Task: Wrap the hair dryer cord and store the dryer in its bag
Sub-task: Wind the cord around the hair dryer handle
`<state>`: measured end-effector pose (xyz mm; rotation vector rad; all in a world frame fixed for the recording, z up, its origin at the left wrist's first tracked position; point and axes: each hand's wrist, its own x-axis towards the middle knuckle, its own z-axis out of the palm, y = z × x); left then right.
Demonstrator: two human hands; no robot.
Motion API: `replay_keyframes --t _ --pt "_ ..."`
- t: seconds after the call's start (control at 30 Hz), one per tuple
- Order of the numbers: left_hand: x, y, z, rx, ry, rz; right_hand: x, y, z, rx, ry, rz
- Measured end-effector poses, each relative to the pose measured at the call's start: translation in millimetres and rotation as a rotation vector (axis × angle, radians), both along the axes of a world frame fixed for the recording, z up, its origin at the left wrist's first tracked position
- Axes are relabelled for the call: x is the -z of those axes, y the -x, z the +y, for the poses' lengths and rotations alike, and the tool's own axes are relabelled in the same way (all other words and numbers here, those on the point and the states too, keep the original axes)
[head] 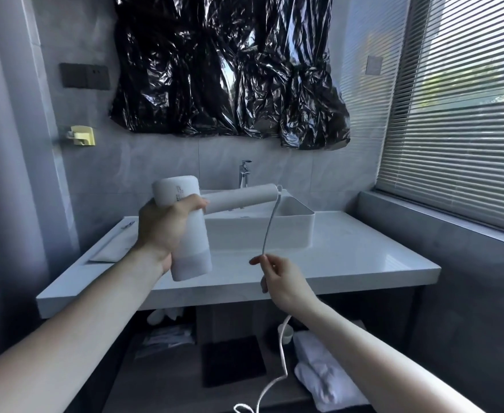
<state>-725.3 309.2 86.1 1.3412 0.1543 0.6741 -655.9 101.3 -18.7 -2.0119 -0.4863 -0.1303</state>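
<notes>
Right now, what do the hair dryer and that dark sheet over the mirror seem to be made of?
The hair dryer looks like matte white plastic: smooth, with no glare. The dark sheet seems thin glossy plastic film, judging by its sharp crinkles and bright reflections. What it covers is hidden.

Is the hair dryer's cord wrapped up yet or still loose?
Loose. The cord hangs free from the hair dryer handle's end, passes through the right hand, and trails down unwound.
</notes>
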Motion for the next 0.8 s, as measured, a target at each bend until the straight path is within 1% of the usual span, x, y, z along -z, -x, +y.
replay_keyframes --t 0.07,0.17,0.27,0.37,0.47,0.53,0.67,0.8 --pt "-1.2 -1.5 -0.6 -0.052 -0.082 -0.032 -4.9 11.3 -4.1 -0.023 0.139 -0.066" --pt "2.7 -3.5 1.5 -0.099 -0.159 -0.017 -22.1 29.9 -16.3 -0.028 0.273 -0.178" --pt "9.6 -1.0 -1.5 -0.133 -0.246 -0.025 -47.8 45.8 -29.5 -0.024 0.387 -0.333" --pt "19.0 4.2 -7.3 -0.135 -0.37 -0.03 -68.3 47.7 -38.7 0.03 0.405 -0.524" --pt "27.3 7.5 -11.4 -0.127 -0.452 -0.025 -83.9 48.3 -45.4 0.066 0.404 -0.638" --pt "30.5 11.7 -14.1 -0.094 -0.508 -0.031 -95.1 50.1 -50.1 0.051 0.379 -0.663" --pt "31.2 25.8 -18.2 -0.043 -0.559 -0.028 -112.2 46.5 -63.3 0.028 0.243 -0.606" --pt "30.6 34.7 -18.8 0.006 -0.609 -0.026 -122.0 41.3 -70.0 -0.01 0.246 -0.563"
